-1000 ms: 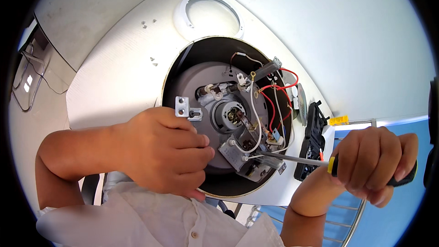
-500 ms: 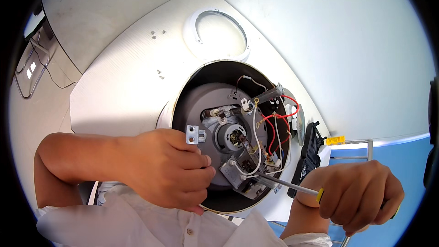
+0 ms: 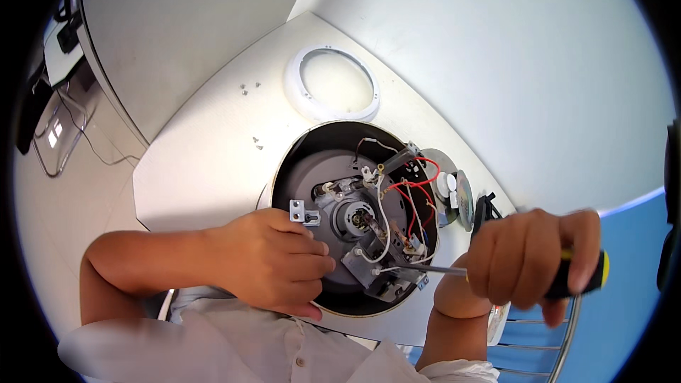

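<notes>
A round metal housing (image 3: 282,164), like that of a rice cooker, stands open on the table, its wiring and inner parts exposed. My left hand (image 3: 273,259) is closed over its near left edge, fingers curled inward and thumb low on the outside. Beside those knuckles a small metal bracket (image 3: 298,211) sticks up. My right hand (image 3: 532,259) grips a screwdriver (image 3: 578,274) with a black and yellow handle. Its shaft lies nearly level over the near right rim, the tip among metal brackets beside a plate (image 3: 363,267); what it touches cannot be made out.
Red and white wires (image 3: 415,202) loop inside the housing's right side. Beyond it lies a white ring-shaped cover (image 3: 298,99). Several small screws (image 3: 245,89) lie on the white table (image 3: 206,156). Round discs (image 3: 454,191) and a black case (image 3: 484,209) sit at right, near the wall.
My right hand has shifted up and slightly left and turned, showing more of the screwdriver handle. My left hand keeps its hold. The whole view has shifted, with the table lower in it.
</notes>
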The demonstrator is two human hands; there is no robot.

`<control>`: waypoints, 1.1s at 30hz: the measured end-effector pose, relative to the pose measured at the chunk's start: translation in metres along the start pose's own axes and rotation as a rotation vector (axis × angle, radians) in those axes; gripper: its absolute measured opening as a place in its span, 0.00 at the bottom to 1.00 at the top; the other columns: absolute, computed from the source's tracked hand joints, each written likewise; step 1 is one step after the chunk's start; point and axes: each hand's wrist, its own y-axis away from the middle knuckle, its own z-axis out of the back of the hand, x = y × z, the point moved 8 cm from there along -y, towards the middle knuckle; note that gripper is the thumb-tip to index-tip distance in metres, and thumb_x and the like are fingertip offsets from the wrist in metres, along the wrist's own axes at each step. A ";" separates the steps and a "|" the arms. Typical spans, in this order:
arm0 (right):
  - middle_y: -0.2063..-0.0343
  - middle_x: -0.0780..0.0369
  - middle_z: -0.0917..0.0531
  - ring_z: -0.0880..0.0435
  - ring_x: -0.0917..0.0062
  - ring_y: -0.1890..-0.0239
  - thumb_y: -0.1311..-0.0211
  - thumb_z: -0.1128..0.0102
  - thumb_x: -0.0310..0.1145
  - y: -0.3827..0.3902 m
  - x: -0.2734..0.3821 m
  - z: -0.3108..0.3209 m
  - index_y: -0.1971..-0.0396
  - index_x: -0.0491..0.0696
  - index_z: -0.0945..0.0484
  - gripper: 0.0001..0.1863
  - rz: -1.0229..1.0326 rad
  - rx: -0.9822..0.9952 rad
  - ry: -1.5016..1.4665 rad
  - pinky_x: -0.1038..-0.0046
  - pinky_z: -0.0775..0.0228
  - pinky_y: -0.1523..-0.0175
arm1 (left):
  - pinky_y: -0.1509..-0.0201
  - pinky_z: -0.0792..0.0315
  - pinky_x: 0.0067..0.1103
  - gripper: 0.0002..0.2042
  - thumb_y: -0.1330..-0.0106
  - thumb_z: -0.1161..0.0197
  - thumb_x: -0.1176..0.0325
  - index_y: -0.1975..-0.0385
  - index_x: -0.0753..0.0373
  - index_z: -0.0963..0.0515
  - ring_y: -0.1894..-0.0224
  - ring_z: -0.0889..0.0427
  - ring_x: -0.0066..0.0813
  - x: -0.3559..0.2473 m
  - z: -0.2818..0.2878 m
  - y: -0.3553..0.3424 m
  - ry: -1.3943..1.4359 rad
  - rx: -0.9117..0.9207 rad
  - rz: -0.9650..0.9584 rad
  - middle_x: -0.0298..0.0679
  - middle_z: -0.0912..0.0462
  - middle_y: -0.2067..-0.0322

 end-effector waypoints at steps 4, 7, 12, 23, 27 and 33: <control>0.80 0.57 0.26 0.33 0.75 0.88 0.38 0.45 0.47 0.016 0.014 0.011 0.59 0.49 0.38 0.19 0.170 -0.179 0.153 0.76 0.42 0.85 | 0.57 0.31 0.19 0.18 0.47 0.36 0.51 0.88 0.53 0.32 0.63 0.19 0.25 -0.004 0.002 -0.002 -0.038 0.009 -0.016 0.34 0.18 0.63; 0.79 0.59 0.27 0.30 0.78 0.86 0.36 0.52 0.52 0.019 0.019 0.010 0.55 0.47 0.38 0.24 0.228 -0.302 0.335 0.79 0.36 0.83 | 0.55 0.30 0.21 0.17 0.46 0.36 0.51 0.86 0.54 0.30 0.61 0.20 0.26 -0.004 0.009 0.001 -0.112 -0.042 -0.067 0.35 0.19 0.62; 0.79 0.61 0.27 0.30 0.80 0.87 0.37 0.54 0.53 0.019 0.025 0.008 0.49 0.45 0.38 0.28 0.208 -0.225 0.393 0.79 0.37 0.82 | 0.57 0.27 0.28 0.15 0.41 0.43 0.50 0.74 0.56 0.24 0.56 0.20 0.33 -0.010 0.040 0.012 -0.087 -0.160 -0.027 0.38 0.20 0.56; 0.68 0.61 0.30 0.37 0.78 0.74 0.34 0.55 0.46 0.006 0.044 -0.031 0.47 0.47 0.35 0.22 0.464 -0.678 0.545 0.74 0.41 0.67 | 0.34 0.45 0.29 0.32 0.32 0.65 0.41 0.40 0.63 0.39 0.38 0.37 0.31 0.176 -0.066 0.045 1.430 -0.391 0.806 0.41 0.35 0.40; 0.70 0.62 0.28 0.36 0.78 0.77 0.33 0.61 0.48 -0.006 0.018 -0.027 0.49 0.46 0.33 0.23 0.430 -0.621 0.561 0.75 0.41 0.72 | 0.35 0.42 0.27 0.34 0.33 0.69 0.40 0.39 0.62 0.40 0.40 0.35 0.30 0.169 -0.096 0.066 1.553 -0.275 0.984 0.40 0.33 0.42; 0.75 0.64 0.30 0.36 0.83 0.82 0.38 0.54 0.46 -0.014 0.059 -0.035 0.61 0.47 0.30 0.17 0.444 -0.680 0.573 0.78 0.44 0.77 | 0.38 0.41 0.24 0.35 0.35 0.69 0.36 0.43 0.61 0.37 0.44 0.32 0.26 0.153 -0.074 0.038 1.355 -0.250 0.753 0.38 0.28 0.48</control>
